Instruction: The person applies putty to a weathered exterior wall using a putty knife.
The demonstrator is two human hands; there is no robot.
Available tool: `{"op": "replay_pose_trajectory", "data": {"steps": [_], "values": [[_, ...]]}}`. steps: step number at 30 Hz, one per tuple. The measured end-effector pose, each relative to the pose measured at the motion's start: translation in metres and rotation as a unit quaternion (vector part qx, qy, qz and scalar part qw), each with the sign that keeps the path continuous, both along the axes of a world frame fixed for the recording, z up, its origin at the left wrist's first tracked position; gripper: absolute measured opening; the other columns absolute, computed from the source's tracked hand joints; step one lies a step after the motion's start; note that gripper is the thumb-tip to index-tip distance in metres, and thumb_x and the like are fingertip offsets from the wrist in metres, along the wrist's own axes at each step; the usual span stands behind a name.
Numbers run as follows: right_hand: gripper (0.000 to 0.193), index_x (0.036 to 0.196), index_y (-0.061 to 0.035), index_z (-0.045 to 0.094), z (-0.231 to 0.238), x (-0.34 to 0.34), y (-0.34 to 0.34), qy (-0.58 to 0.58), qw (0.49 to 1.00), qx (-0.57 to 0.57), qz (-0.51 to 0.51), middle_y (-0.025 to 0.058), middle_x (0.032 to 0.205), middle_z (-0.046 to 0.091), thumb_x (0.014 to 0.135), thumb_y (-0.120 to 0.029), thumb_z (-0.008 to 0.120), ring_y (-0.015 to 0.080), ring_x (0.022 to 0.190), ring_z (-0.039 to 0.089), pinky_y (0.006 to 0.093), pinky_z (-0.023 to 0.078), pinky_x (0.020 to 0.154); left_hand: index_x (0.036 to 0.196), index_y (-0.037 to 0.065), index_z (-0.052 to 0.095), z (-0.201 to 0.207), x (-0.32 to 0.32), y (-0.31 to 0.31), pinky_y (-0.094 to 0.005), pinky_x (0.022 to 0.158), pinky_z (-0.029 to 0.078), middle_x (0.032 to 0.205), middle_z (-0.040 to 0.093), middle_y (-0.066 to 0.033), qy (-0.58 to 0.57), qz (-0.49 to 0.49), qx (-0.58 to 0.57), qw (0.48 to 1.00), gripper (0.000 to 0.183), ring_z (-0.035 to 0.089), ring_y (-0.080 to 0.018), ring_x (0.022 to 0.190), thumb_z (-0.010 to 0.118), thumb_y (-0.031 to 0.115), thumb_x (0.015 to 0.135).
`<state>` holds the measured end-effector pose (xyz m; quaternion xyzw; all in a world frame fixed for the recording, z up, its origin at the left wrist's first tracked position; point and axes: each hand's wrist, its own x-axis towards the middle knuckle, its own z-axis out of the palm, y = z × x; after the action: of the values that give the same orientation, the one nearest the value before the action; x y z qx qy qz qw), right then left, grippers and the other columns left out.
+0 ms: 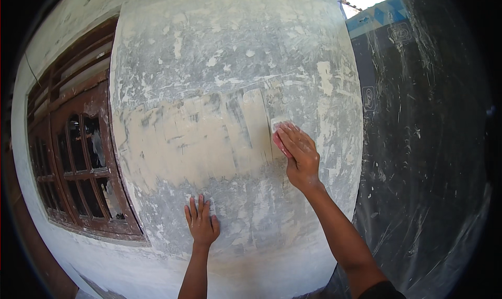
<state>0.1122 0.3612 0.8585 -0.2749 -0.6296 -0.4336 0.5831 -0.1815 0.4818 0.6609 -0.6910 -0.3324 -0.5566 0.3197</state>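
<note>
In front of me a grey, patchy wall [251,58] carries a broad band of cream putty [198,137] across its middle. My right hand [301,153] is closed around a pinkish-red putty scraper [280,142], which lies against the wall at the right end of that band. White putty is smeared on the scraper's upper end and on the fingers; the blade edge is mostly hidden. Lower and to the left, my left hand [202,223] rests flat on the bare grey part of the wall, fingers spread, holding nothing.
A brown wooden window frame [104,168] with dark panes is set into the wall at the left. To the right, past the wall's edge, hangs a dark sheet [413,142] streaked with white, with a blue strip [381,14] along its top.
</note>
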Motion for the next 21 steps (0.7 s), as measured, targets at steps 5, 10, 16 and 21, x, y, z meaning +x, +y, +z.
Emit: {"op": "replay_pose_trajectory", "data": {"steps": [5,10,16,21], "values": [[0.059,0.135,-0.0122,0.063,-0.007,0.012,0.054,0.014,0.996,-0.030,-0.087,0.0083,0.144,0.058,0.080,0.008,0.060,0.0306,0.139,0.049,0.0502,0.029,0.117,0.135,0.004,0.055,0.002,0.004,0.003,-0.0597,0.122,0.014,0.154,0.046,-0.0171,0.004,-0.014,-0.002,1.000,0.047,0.029,-0.0432,0.149,0.053,0.018,0.090],[0.062,0.134,-0.0165,0.065,-0.200,0.017,0.052,-0.006,0.982,-0.138,-0.133,0.0044,0.146,0.057,0.076,0.004,0.065,0.0262,0.141,0.047,0.0527,0.027,0.118,0.137,0.005,0.055,-0.004,-0.001,0.005,-0.0602,0.121,0.014,0.154,0.046,-0.0170,0.011,-0.001,-0.003,1.000,0.049,0.030,-0.0433,0.149,0.054,0.017,0.089],[0.057,0.127,-0.0104,0.069,-0.179,0.015,0.009,0.046,0.988,-0.092,-0.111,0.0081,0.134,0.066,0.075,0.009,0.060,0.0275,0.134,0.056,0.0488,0.028,0.116,0.138,0.006,0.052,-0.008,0.001,0.007,-0.0617,0.121,0.013,0.153,0.047,-0.0174,0.007,-0.001,0.014,1.000,0.051,0.030,-0.0436,0.149,0.054,0.016,0.089],[0.061,0.132,-0.0073,0.065,-0.026,0.038,0.054,0.051,0.994,0.034,-0.090,0.0096,0.140,0.062,0.075,0.013,0.057,0.0302,0.140,0.048,0.0477,0.029,0.117,0.136,0.003,0.053,-0.007,-0.002,0.006,-0.0626,0.121,0.013,0.151,0.049,-0.0205,0.007,0.000,0.018,1.000,0.049,0.030,-0.0450,0.148,0.053,0.016,0.089]]}}
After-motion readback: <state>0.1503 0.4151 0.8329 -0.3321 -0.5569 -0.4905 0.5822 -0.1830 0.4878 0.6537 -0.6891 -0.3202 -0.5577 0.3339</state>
